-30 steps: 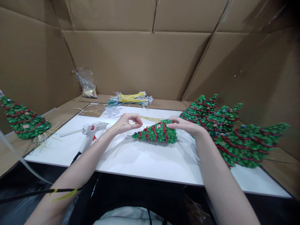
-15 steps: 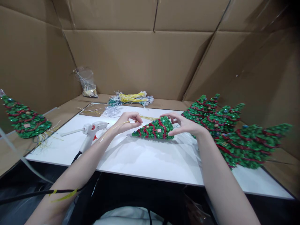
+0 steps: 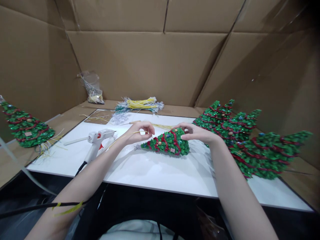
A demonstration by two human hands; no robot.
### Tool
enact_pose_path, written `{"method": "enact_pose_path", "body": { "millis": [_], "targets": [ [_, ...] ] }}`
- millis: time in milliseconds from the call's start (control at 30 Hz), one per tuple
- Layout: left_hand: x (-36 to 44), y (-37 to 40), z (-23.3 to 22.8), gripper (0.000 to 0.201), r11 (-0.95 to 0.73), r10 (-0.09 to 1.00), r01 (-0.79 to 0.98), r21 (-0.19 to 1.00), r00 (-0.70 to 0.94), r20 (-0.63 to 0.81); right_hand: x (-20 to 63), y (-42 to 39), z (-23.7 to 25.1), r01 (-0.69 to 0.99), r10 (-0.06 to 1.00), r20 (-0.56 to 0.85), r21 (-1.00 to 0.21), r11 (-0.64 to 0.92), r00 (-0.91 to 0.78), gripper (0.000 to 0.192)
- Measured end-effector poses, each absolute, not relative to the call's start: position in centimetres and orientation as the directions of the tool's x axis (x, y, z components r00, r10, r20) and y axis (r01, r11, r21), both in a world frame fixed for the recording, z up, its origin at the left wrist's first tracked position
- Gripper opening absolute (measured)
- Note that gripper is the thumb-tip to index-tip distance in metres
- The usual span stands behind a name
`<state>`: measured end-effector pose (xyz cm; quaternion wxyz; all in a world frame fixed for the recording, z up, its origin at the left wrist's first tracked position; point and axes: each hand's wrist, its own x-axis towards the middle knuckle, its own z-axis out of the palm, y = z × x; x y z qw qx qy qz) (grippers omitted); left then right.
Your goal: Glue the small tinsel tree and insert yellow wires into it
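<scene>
A small green Christmas tree [image 3: 166,143] with red garland and little ornaments lies on its side on the white board, tip to the left. My right hand [image 3: 192,130] grips it by the wide end, thumb in front and fingers behind. Just above the tree's upper side, my left hand [image 3: 142,130] pinches a thin yellow wire [image 3: 135,132], whose tail runs back along my wrist and forearm. The wire's front end is close to the branches; whether it touches them I cannot tell.
A white glue gun [image 3: 96,143] rests left on the white board [image 3: 160,173]. Several finished-looking trees [image 3: 265,153] stand at the right, another tree [image 3: 30,128] at far left. Bundled wires [image 3: 140,105] and a plastic bag [image 3: 93,90] lie at the back, before cardboard walls [image 3: 125,63].
The tree has been rolled a little toward me, its pink tag now lower. My right hand has closed onto the wide end. My left hand has shifted slightly right with the wire.
</scene>
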<state>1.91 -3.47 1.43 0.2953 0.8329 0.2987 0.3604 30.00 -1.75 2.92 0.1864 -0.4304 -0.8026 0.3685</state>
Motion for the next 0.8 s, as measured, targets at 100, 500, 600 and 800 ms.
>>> {"method": "enact_pose_path", "body": {
  "millis": [100, 500, 600, 800],
  "targets": [
    [2.3, -3.7, 1.3, 0.012, -0.671, 0.69, 0.272, 0.69, 0.567, 0.449, 30.2, -1.5, 2.7, 0.496, 0.799, -0.006, -0.787, 0.368, -0.602, 0.057],
    [2.7, -3.8, 0.4, 0.016, -0.665, 0.692, 0.258, 0.701, 0.566, 0.449, 30.6, -1.1, 2.4, 0.398, 0.717, 0.03, -0.816, 0.42, -0.696, 0.068],
    [2.7, -3.8, 0.4, 0.017, -0.668, 0.699, 0.269, 0.694, 0.548, 0.46, 30.7, -1.0, 2.2, 0.396, 0.73, 0.054, -0.811, 0.43, -0.681, 0.067],
    [2.7, -3.6, 0.3, 0.016, -0.66, 0.714, 0.288, 0.694, 0.527, 0.461, 30.9, -0.7, 2.0, 0.422, 0.744, 0.037, -0.804, 0.419, -0.668, 0.069]
  ]
}}
